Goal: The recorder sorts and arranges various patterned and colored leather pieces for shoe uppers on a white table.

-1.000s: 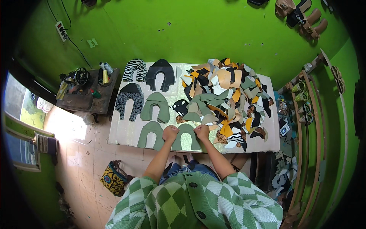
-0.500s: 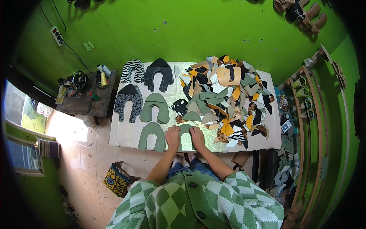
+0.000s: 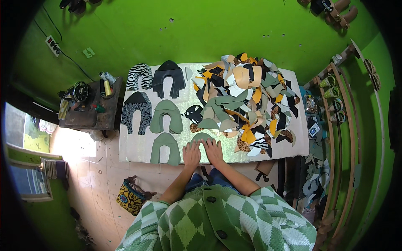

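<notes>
At the table's near edge, my left hand and my right hand lie side by side. Their fingers stretch forward and rest on an olive-green U-shaped shoe-upper piece. Only its curved top shows well; my hands cover much of its two legs. Left of my hands lies a matching green U-shaped stack, with another green stack behind it. Farther back are a black stack, a zebra-striped one and a black-and-grey patterned one.
A large loose heap of cut scraps in many colours covers the table's right half. On the left stands a sewing machine beside thread spools. A wooden rack with sandals runs along the right wall. A patterned bag sits on the floor.
Both hands have come slightly nearer to me, from the sides of the green piece to flat across it, fingers now more spread. The view has shifted slightly.
</notes>
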The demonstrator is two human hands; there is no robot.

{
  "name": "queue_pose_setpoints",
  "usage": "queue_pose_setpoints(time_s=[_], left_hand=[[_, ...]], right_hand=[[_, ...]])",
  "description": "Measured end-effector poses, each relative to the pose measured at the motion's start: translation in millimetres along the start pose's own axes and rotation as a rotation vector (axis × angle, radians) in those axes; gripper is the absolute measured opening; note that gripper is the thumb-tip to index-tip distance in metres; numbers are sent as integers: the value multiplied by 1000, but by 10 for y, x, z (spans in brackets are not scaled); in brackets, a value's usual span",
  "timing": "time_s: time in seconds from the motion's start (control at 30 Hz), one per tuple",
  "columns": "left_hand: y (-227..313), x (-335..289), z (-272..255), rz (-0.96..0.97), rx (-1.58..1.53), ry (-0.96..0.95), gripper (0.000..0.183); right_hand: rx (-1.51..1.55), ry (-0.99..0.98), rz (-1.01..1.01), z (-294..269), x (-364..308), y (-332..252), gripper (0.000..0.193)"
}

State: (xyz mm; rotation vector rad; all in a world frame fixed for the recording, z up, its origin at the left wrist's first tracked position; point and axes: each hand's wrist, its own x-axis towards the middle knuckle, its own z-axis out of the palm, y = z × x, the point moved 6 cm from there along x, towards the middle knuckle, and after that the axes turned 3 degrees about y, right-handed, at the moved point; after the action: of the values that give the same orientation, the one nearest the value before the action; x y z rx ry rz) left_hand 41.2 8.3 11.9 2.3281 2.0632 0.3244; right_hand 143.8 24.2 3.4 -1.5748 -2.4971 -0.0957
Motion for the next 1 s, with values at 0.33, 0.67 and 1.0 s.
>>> queue_pose_setpoints(time_s=[0.33,0.67,1.0], left_hand=[[-5,0,-34,5,2,1,45],[-65,-44,-7,-14,12,56,44],[-116,-56,26,-80,-13,89,44]], right_hand=[[12,45,150,-189,-136,304,49],[1,-36,270,-135,-214,410,48],[182,-94,345,-139,-226,490,47]])
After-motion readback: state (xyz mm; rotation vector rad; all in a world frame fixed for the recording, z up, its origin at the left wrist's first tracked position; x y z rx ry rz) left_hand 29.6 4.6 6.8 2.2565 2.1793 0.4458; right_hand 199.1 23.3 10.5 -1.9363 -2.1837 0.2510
